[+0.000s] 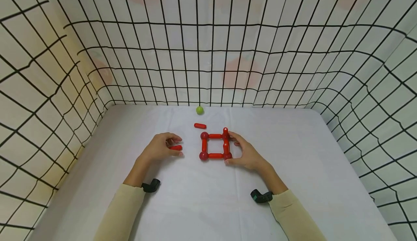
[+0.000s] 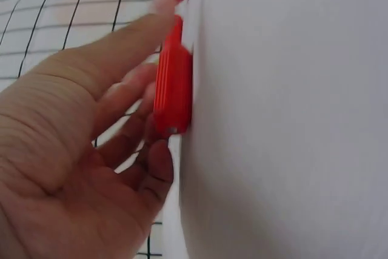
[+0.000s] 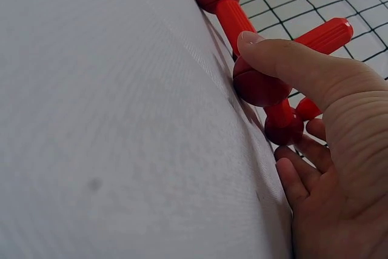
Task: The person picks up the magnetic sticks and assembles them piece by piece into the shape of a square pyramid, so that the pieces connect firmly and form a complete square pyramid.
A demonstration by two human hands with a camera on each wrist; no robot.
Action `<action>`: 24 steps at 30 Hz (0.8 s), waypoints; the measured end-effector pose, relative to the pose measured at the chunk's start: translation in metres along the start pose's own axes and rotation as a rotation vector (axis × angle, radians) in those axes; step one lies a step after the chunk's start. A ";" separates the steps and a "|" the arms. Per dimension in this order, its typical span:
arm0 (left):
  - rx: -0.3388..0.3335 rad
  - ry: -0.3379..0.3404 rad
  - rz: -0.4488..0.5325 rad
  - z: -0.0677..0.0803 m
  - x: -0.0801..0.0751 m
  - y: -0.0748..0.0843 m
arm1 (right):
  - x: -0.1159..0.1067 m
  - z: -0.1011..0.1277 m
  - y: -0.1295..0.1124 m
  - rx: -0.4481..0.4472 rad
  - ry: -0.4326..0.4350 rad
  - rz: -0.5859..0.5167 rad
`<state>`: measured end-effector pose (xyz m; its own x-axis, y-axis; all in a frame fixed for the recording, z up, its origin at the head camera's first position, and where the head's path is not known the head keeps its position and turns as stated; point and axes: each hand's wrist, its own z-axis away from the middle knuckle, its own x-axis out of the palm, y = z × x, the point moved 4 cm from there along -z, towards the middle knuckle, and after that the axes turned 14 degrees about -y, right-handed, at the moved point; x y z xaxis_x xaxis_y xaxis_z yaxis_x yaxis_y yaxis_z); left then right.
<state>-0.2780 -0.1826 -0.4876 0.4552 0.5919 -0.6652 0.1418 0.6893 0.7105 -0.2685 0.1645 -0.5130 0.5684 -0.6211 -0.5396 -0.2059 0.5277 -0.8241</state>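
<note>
A red square frame (image 1: 215, 146) of sticks and dark red balls lies flat on the white table (image 1: 293, 161), with one stick (image 1: 225, 130) upright on its far right corner. My right hand (image 1: 232, 147) holds the frame's right side. In the right wrist view its thumb (image 3: 285, 65) presses the near corner ball (image 3: 257, 89), with the upright stick (image 3: 324, 36) behind. My left hand (image 1: 172, 145) pinches a loose red stick (image 1: 177, 148) lying on the table just left of the frame. Its fingers (image 2: 130, 119) curl along that stick (image 2: 174, 83).
Another loose red stick (image 1: 200, 126) lies just beyond the frame. A small green ball (image 1: 199, 110) sits near the back wall. Black-gridded white walls (image 1: 208, 53) close in the table on three sides. Black wrist mounts (image 1: 260, 196) sit on both forearms.
</note>
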 end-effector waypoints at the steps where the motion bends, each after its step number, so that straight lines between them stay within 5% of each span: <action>1: -0.012 -0.012 -0.009 0.001 -0.001 -0.003 | 0.000 0.000 0.001 0.003 0.000 0.001; 12: 0.038 -0.040 -0.022 0.003 -0.004 -0.003 | 0.001 0.001 0.001 0.005 0.005 0.000; 24: 0.200 -0.041 0.245 -0.006 0.018 0.030 | 0.001 0.000 0.000 -0.001 0.001 -0.002</action>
<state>-0.2709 -0.1486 -0.4798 0.5316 0.7100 -0.4619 0.1921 0.4301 0.8821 -0.2679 0.1642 -0.5131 0.5679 -0.6226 -0.5384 -0.2057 0.5260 -0.8253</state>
